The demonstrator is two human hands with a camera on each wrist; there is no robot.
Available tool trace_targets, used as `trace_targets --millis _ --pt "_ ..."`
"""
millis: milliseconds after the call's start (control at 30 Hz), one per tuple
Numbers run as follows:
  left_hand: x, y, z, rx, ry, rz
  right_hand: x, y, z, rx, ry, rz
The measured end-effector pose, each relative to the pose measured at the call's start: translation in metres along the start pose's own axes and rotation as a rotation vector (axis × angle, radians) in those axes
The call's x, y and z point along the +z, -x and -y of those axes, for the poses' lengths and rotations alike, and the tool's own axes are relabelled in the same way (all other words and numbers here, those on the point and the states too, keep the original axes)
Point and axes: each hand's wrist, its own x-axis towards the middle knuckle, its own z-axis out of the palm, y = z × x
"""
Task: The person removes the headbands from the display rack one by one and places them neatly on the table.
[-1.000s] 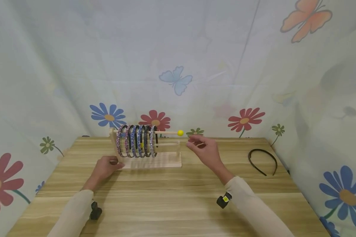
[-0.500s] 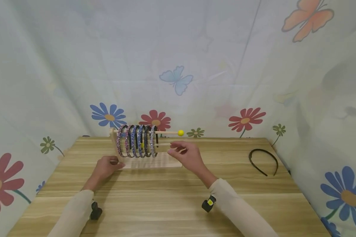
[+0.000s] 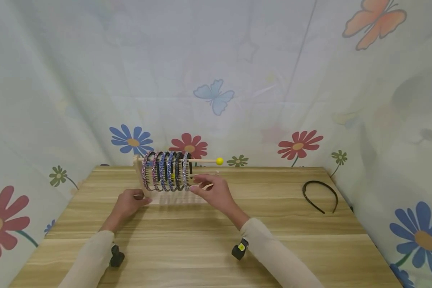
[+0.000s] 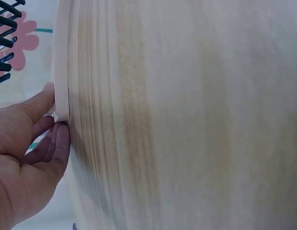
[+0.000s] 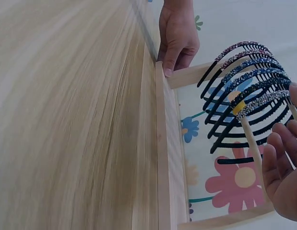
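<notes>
Lying right of the rack (image 3: 173,199) — black headband (image 3: 319,182).

You are in what looks like a small recording booth: a wood-grain table (image 3: 187,248) with pale fabric (image 3: 165,60), printed with flowers (image 3: 298,146) and butterflies (image 3: 215,97), hanging behind it and along both sides. You wear black wrist cameras (image 3: 240,249). Whether a home or studio surrounds it cannot be told.
</notes>
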Motion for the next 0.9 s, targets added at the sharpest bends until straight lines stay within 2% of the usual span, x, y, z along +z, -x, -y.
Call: trace_targets --millis 433,900 --pt "0.001 0.001 -0.003 0.021 0.006 -0.011 0.015 -0.006 0.006 -0.006 -0.011 0.022" --pt "0.000 0.002 -0.002 -0.016 0.021 -0.003 0.020 -0.009 0.007 -0.009 0.006 0.008"
